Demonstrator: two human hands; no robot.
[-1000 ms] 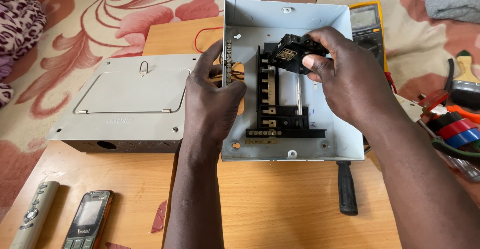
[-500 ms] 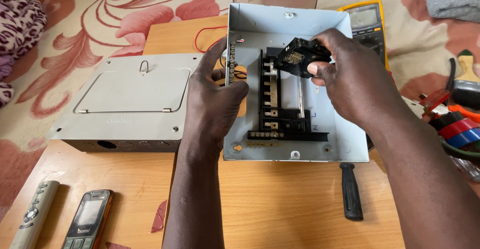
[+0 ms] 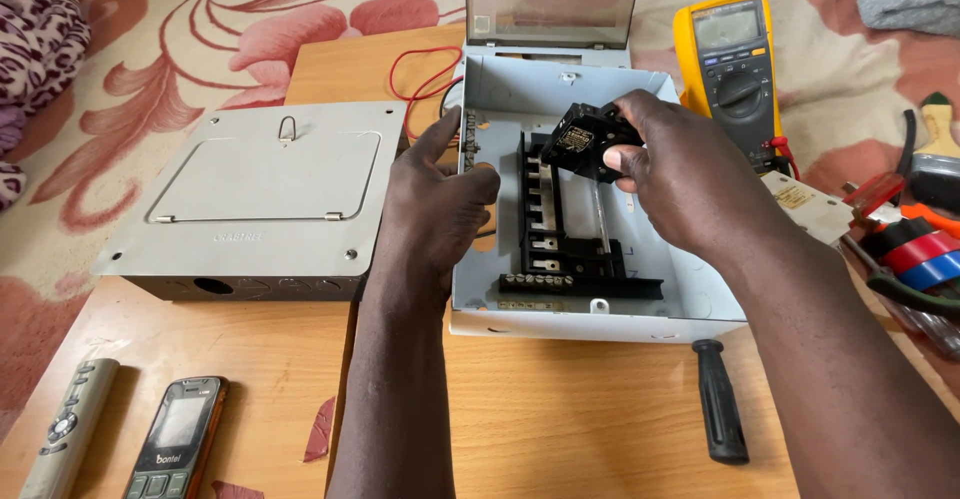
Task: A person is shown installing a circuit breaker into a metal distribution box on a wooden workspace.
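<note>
A black circuit breaker (image 3: pixel 582 142) is pinched between the thumb and fingers of the right hand (image 3: pixel 690 184) and held tilted just above the upper end of the black mounting rails (image 3: pixel 545 221) inside the open grey panel box (image 3: pixel 700 294), so the step in hand is judged to be the seating of the breaker on its rail. The box is steadied on the wooden bench (image 3: pixel 560 419) by the left hand (image 3: pixel 435 204), whose fingers are curled over the left wall. The next move would call for the breaker to be squared to the rail slots and pressed down evenly. The breaker is seen as a small, blocky, black body with a pale label on its upturned face; its underside is hidden.
</note>
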